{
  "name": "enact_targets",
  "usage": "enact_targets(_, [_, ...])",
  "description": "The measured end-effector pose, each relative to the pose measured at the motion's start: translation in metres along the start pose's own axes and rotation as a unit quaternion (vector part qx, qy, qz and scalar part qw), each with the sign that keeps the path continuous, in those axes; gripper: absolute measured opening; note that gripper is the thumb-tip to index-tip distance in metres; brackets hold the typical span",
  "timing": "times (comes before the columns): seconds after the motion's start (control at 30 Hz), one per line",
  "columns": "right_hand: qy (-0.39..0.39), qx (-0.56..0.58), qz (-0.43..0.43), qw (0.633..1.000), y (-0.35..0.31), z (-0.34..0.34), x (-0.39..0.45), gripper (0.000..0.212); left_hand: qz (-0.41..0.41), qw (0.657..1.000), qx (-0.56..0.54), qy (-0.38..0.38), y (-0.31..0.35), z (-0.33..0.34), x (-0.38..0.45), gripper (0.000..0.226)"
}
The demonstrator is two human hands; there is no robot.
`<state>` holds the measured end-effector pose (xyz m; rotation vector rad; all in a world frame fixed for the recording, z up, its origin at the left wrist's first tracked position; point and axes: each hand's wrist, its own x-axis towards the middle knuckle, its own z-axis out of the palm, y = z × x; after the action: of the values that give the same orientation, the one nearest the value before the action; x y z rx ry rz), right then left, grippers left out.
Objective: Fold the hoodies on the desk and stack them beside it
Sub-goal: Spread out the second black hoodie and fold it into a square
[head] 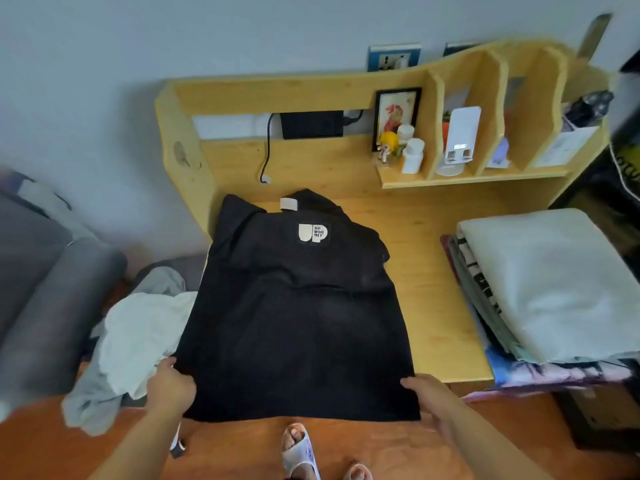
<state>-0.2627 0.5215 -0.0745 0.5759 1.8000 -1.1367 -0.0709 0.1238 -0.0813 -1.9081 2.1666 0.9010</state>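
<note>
black hoodie (298, 306) lies flat on the wooden counter (433, 289), its hem hanging over the near edge. left grip (171, 384) pinches the hem's left corner; right grip (429, 393) grasps the right corner. folded stack of clothes (547, 289) sits at the counter's right end, a loose white and grey pile (138, 334) at its left.

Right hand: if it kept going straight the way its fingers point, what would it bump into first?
The right hand grips the near corner of the black hoodie, fingers aimed left and slightly forward. Going on, it would only meet more of that hoodie, probably, as depth is unclear.
</note>
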Motion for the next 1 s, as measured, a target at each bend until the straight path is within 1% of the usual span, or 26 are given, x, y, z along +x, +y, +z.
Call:
enact_targets(0.03, [0.003,0.003,-0.001,1.0,-0.006,0.005,0.001,0.017,-0.004,1.0,0.021,-0.004,0.002,0.002,0.002,0.057])
enact_targets(0.1, [0.03,0.022,0.003,0.999,-0.015,0.017,0.006,0.023,0.021,0.992,0.121,0.033,0.012,0.006,-0.002,0.06])
enact_targets(0.13, [0.046,0.044,0.008,0.998,-0.019,0.023,0.009,0.026,0.074,0.984,0.154,0.06,0.019,0.01,-0.009,0.059])
enact_targets(0.17, [0.048,0.08,0.015,0.996,-0.025,0.031,0.006,0.027,0.147,0.976,0.148,0.064,0.027,0.013,-0.022,0.058])
enact_targets(0.2, [0.041,0.125,0.017,0.991,-0.034,0.041,-0.001,0.025,0.24,0.965,0.1,0.011,0.039,0.015,-0.036,0.06])
enact_targets(0.23, [0.031,0.167,0.008,0.986,-0.047,0.054,-0.011,0.023,0.322,0.942,0.032,-0.092,0.053,0.017,-0.055,0.069])
enact_targets(0.27, [0.014,0.188,-0.013,0.982,-0.062,0.068,-0.024,0.021,0.378,0.9,-0.023,-0.218,0.07,0.017,-0.081,0.086])
enact_targets(0.3, [-0.013,0.184,-0.056,0.981,-0.079,0.083,-0.037,0.021,0.413,0.854,-0.018,-0.317,0.088,0.02,-0.103,0.101])
enact_targets(0.33, [-0.049,0.161,-0.109,0.98,-0.098,0.098,-0.052,0.022,0.451,0.823,-0.018,-0.347,0.103,0.024,-0.119,0.11])
enact_targets(0.37, [-0.096,0.13,-0.158,0.974,-0.114,0.11,-0.063,0.023,0.484,0.811,-0.056,-0.323,0.116,0.027,-0.126,0.106])
enact_targets(0.4, [-0.153,0.093,-0.198,0.964,-0.129,0.117,-0.072,0.023,0.493,0.818,-0.135,-0.264,0.129,0.024,-0.127,0.088])
enact_targets(0.43, [-0.203,0.064,-0.225,0.951,-0.138,0.119,-0.07,0.024,0.467,0.834,-0.224,-0.19,0.139,0.02,-0.114,0.062])
enact_targets(0.47, [-0.229,0.056,-0.235,0.943,-0.145,0.116,-0.064,0.025,0.404,0.856,-0.294,-0.133,0.147,0.014,-0.098,0.036])
enact_targets(0.5, [-0.219,0.052,-0.235,0.946,-0.147,0.11,-0.053,0.025,0.311,0.872,-0.364,-0.106,0.153,0.005,-0.078,0.02])
enact_targets(0.53, [-0.168,0.046,-0.231,0.957,-0.143,0.103,-0.036,0.023,0.206,0.869,-0.437,-0.107,0.155,-0.005,-0.055,0.019])
enact_targets(0.57, [-0.084,0.022,-0.215,0.973,-0.137,0.097,-0.016,0.022,0.108,0.847,-0.506,-0.123,0.154,-0.016,-0.034,0.029])
enact_targets(0.6, [0.003,-0.033,-0.179,0.983,-0.127,0.093,0.004,0.027,0.032,0.813,-0.564,-0.141,0.149,-0.027,-0.017,0.038])
enact_targets(0.63, [0.052,-0.1,-0.133,0.985,-0.117,0.095,0.022,0.041,-0.023,0.78,-0.606,-0.154,0.142,-0.037,-0.004,0.043])
enact_targets(0.67, [0.07,-0.158,-0.102,0.98,-0.108,0.101,0.037,0.061,-0.064,0.754,-0.634,-0.161,0.135,-0.043,0.006,0.047])
enact_targets(0.73, [0.1,-0.228,-0.12,0.961,-0.099,0.125,0.062,0.09,-0.114,0.724,-0.663,-0.154,0.128,-0.051,0.013,0.052])
enact_targets(0.8, [0.142,-0.241,-0.165,0.946,-0.1,0.149,0.082,0.099,-0.129,0.714,-0.673,-0.142,0.126,-0.051,0.012,0.055])
enact_targets(0.83, [0.155,-0.231,-0.17,0.945,-0.104,0.155,0.089,0.092,-0.128,0.711,-0.677,-0.141,0.127,-0.049,0.011,0.056])
enact_targets(0.87, [0.158,-0.213,-0.167,0.95,-0.111,0.156,0.095,0.078,-0.124,0.71,-0.679,-0.139,0.127,-0.048,0.01,0.057])
enact_targets(0.93, [0.14,-0.15,-0.143,0.968,-0.122,0.143,0.093,0.04,-0.119,0.715,-0.675,-0.139,0.128,-0.047,0.01,0.057])
enact_targets(0.97, [0.151,-0.103,-0.136,0.974,-0.126,0.129,0.087,0.026,-0.111,0.72,-0.67,-0.145,0.129,-0.048,0.009,0.056])
enact_targets(1.0, [0.18,-0.055,-0.134,0.973,-0.132,0.109,0.075,0.02,-0.102,0.726,-0.663,-0.151,0.131,-0.049,0.009,0.055])
